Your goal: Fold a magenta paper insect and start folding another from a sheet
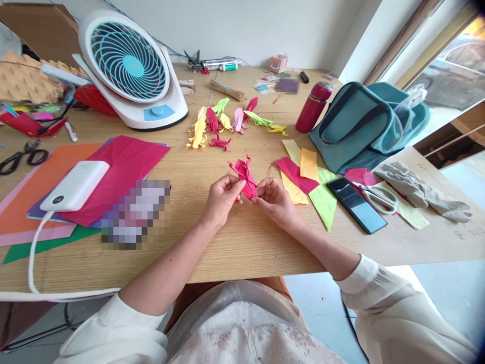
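A folded pink paper figure (pixel 245 176) rests low over the wooden table (pixel 235 237), pinched from both sides. My left hand (pixel 223 197) grips its left edge with thumb and fingers closed. My right hand (pixel 273 198) pinches its lower right corner. Behind it lie several finished folded paper figures (pixel 227 124) in yellow, pink and green.
Loose paper strips (pixel 303 177) lie right of my hands, then a dark phone (pixel 356 205), scissors (pixel 377 194) and a teal bag (pixel 364 124). At left are coloured paper sheets (pixel 125 162), a white power bank (pixel 76 184) and a desk fan (pixel 131 68). A red flask (pixel 313 107) stands behind.
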### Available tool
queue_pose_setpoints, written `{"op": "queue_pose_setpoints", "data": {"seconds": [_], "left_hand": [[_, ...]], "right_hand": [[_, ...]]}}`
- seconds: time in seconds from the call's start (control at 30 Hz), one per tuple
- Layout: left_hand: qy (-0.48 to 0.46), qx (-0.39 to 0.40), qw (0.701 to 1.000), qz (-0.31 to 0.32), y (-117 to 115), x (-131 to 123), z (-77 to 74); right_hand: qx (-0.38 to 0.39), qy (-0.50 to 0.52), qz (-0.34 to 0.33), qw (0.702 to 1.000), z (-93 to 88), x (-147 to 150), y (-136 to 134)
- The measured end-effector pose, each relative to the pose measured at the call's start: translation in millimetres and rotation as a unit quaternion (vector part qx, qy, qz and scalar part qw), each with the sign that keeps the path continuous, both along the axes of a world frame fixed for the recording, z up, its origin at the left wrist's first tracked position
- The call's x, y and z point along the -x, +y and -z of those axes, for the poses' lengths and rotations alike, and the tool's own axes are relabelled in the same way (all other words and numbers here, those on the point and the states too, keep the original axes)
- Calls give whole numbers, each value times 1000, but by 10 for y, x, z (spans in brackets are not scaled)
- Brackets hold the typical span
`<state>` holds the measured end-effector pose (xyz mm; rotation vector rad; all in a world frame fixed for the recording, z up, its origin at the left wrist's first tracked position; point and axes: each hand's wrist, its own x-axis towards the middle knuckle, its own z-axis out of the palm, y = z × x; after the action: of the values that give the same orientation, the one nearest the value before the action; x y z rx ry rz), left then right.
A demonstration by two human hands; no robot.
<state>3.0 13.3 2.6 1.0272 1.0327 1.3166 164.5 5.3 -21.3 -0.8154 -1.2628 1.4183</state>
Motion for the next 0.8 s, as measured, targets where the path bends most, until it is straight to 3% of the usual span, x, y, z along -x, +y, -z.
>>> {"op": "queue_pose_setpoints", "data": {"seconds": [0.3,0.57,0.8], "left_hand": [[7,0,1000,8,-9,-2,7],[-1,-9,1000,5,-5,16,9],[5,-16,1000,16,-11,5,19]], "right_hand": [[-28,-44,24,998,-22,-3,-54],[-19,-43,-2,999,-4,-8,-51],[-67,-76,-7,995,37,-26,-32]]}}
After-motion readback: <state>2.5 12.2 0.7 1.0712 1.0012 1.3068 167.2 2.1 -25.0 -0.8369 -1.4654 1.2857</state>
